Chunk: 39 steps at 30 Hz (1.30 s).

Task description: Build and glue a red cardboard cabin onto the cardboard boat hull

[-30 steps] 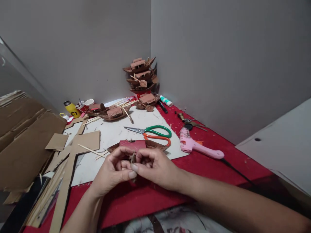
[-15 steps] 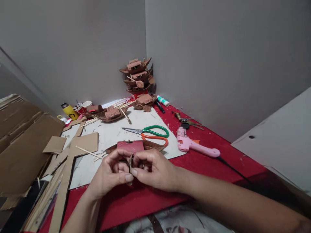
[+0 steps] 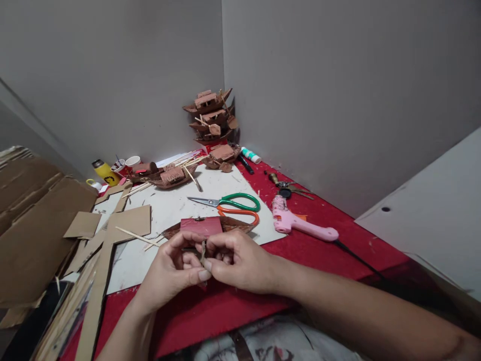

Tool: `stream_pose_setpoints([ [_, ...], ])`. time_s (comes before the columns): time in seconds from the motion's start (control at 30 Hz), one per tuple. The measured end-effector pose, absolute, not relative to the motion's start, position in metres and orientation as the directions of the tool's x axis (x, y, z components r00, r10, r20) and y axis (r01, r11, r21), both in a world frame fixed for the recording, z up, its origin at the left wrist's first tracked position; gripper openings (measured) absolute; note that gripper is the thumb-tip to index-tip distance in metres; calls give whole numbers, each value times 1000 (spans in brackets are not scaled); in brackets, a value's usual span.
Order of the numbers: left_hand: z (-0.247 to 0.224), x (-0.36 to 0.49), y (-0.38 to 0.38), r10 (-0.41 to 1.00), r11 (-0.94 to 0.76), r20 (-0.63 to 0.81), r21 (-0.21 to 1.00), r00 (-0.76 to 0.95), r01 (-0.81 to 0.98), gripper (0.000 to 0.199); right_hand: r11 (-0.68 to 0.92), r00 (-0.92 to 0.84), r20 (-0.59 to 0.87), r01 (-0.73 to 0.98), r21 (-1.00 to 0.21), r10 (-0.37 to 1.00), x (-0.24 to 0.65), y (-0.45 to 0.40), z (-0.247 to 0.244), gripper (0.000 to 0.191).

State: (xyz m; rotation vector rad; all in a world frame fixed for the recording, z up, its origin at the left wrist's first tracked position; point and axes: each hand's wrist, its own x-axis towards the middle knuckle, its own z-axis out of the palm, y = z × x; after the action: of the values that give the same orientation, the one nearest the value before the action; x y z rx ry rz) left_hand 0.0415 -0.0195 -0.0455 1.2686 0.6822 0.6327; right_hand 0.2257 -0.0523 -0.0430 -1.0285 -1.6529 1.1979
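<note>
A small thin brownish strip [image 3: 203, 252] is pinched upright between the fingertips of both hands. My left hand [image 3: 176, 265] grips it from the left, and my right hand [image 3: 236, 260] from the right, the thumbs nearly touching. The strip's lower part is mostly hidden by the fingers. Just beyond the hands lies a brown model boat [image 3: 235, 225] with a pink-red roof [image 3: 201, 226]; my fingers overlap its near side. Green and orange handled scissors [image 3: 216, 202] rest behind that boat.
Finished-looking model boats [image 3: 173, 175] stand at the back, several stacked in the corner [image 3: 210, 118]. A pink glue gun [image 3: 300, 225] with a cord lies right. Cardboard pieces [image 3: 131, 220], thin sticks, a yellow bottle [image 3: 105, 172] and cups [image 3: 133, 161] are left. The table cloth [image 3: 225, 316] is red.
The view has shifted slightly. Both hands stay together at the strip, and the left thumb has moved a little to the right.
</note>
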Motion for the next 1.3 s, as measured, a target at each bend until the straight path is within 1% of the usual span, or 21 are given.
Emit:
stream_pose_setpoints([
  [0.3, -44, 43, -20, 764, 188, -127, 982, 633, -30, 48, 164, -350, 115, 115, -980, 930, 227, -53, -45, 12],
  [0.5, -43, 44, -20, 758, 200, -151, 980, 634, -6, 49, 141, -371, 76, 152, -978, 926, 228, -51, -45, 13],
  [0.7, -41, 42, -19, 738, 222, -148, 974, 658, -30, 45, 140, -420, 79, 116, -983, 904, 230, -51, -45, 9],
  [0.97, -42, 40, -21, 716, 244, -136, 968, 685, -63, 40, 164, -419, 114, 85, -983, 901, 232, -51, -46, 6],
  [1.17, -42, 41, -23, 732, 173, -136, 985, 668, 12, 38, 169, -366, 87, 199, -965, 927, 230, -51, -46, 7],
  [1.3, -40, 48, -27, 823, 76, -129, 990, 554, 118, 38, 181, -328, 87, 266, -947, 940, 229, -52, -44, 7],
])
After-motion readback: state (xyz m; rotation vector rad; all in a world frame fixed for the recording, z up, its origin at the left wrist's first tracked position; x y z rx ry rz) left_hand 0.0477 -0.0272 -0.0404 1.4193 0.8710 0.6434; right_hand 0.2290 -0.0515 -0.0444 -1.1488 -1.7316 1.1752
